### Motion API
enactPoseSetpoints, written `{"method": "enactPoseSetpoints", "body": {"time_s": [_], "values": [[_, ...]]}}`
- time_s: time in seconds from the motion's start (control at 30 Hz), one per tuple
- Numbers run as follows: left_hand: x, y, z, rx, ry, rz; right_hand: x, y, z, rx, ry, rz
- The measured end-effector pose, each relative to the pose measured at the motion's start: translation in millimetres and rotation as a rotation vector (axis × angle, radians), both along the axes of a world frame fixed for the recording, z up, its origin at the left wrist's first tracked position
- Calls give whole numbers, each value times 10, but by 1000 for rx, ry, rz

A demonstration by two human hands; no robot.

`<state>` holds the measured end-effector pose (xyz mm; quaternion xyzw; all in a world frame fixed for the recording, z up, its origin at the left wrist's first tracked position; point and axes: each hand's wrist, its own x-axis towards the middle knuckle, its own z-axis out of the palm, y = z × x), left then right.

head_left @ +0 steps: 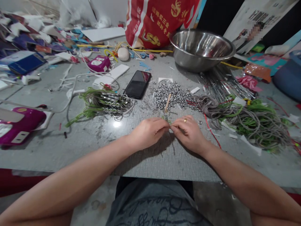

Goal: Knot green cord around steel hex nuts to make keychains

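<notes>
My left hand (148, 132) and my right hand (190, 131) meet fingertip to fingertip low over the table, both closed in a pinch. Between them is a thin cord (166, 119), green where it shows above the fingers; its greyish ends seem to trail below. The exact knot or loop is hidden by the fingertips. Just beyond the hands a small wooden stick (168, 102) stands up, its foot partly hidden. Around it lies a pile of small metal nuts or rings (162, 94). A gold-coloured ring is on my right hand.
To the right lies a heap of grey and green cords (256, 122); to the left, a bundle of corded metal pieces (103, 102). Behind are a black phone (137, 84), a steel bowl (202, 59) and a red bag (157, 25). A purple power strip (21, 125) sits far left.
</notes>
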<state>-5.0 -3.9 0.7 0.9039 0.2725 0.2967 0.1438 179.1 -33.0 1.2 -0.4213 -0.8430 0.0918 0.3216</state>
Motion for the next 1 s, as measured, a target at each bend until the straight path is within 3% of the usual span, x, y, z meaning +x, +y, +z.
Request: {"method": "enactPoseSetpoints", "body": {"time_s": [0.2, 0.47, 0.67, 1.0], "values": [[-31, 13, -11, -16, 86, 20, 27, 18, -30, -2, -8, -12], [-84, 70, -40, -178, 147, 22, 38, 76, -131, -54, -92, -32], [-64, 76, -52, -186, 275, 23, 20, 81, -142, -75, -177, -19], [-15, 40, 4, -206, 415, 92, 16, 91, -160, -98, -129, -26]]}}
